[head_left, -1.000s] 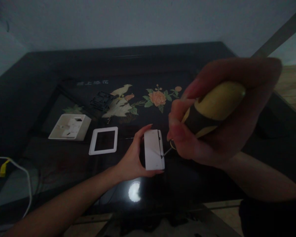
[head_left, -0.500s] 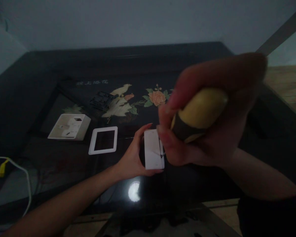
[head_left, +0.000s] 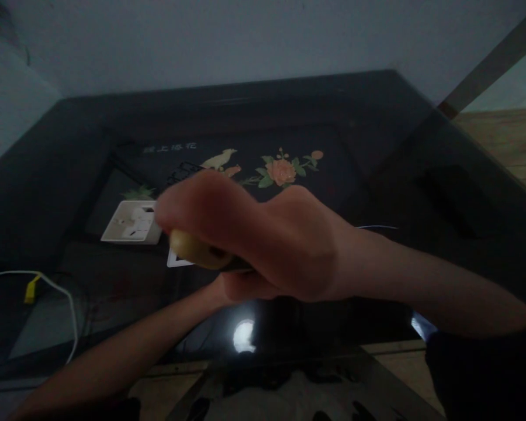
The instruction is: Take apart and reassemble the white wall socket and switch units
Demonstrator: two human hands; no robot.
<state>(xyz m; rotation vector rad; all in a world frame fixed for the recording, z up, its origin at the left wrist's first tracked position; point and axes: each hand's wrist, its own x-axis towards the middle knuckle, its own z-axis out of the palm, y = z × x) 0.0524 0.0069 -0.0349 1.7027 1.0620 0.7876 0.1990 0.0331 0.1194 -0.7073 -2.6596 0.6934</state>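
Reaching in from the lower right, the right forearm runs leftward and slightly up across the desk [head_left: 363, 193], with the back of the right hand [head_left: 267, 234] turned up toward the camera. Its fingers are closed around a yellow-handled screwdriver [head_left: 193, 249], which lies in front of the white frame [head_left: 179, 263] in this view. The rounded butt of the handle points left, and its long axis slopes gently down to the right toward the dark section under the palm; the tip is hidden.

The left forearm rises from the lower left, and the left hand [head_left: 239, 286] is mostly covered by the right, so whether its fingers are wide, narrow or holding something cannot be told. The open white box [head_left: 134, 223] sits left of the right hand, and a white cable [head_left: 72, 310] with a yellow tag [head_left: 31, 290] curves at far left.
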